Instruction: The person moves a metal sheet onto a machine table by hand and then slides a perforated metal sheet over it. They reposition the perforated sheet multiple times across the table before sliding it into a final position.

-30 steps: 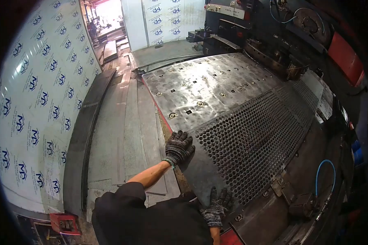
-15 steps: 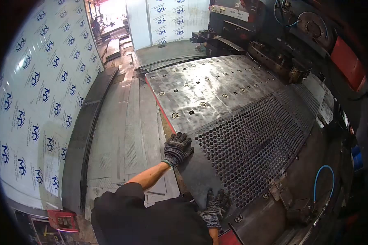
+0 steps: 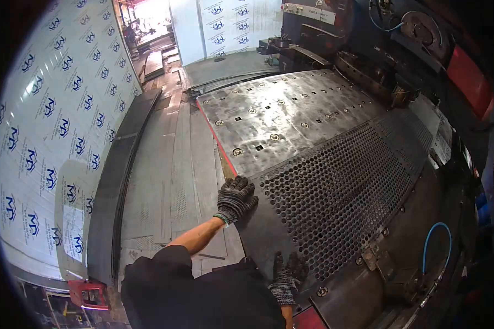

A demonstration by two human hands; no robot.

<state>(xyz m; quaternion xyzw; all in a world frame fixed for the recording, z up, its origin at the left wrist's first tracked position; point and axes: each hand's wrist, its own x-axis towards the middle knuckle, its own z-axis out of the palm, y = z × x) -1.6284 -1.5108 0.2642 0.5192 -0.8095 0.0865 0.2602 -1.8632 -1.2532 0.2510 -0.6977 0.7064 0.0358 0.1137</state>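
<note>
My left hand point(image 3: 235, 198), in a grey knitted glove, lies flat with fingers spread on the left corner of the dark perforated steel sheet point(image 3: 335, 186). My right hand point(image 3: 286, 276), gloved alike, presses flat on the sheet's unpunched near margin. The hands are well apart; neither is clamped on anything. The sheet rests on the shiny steel counter point(image 3: 280, 115) of the punching machine, its far end reaching toward the dark machine head point(image 3: 368, 71). Compared with a second ago, both hands keep their places on the sheet, and the sheet shows little shift. I judge the sheet is being steadied and guided, not lifted.
</note>
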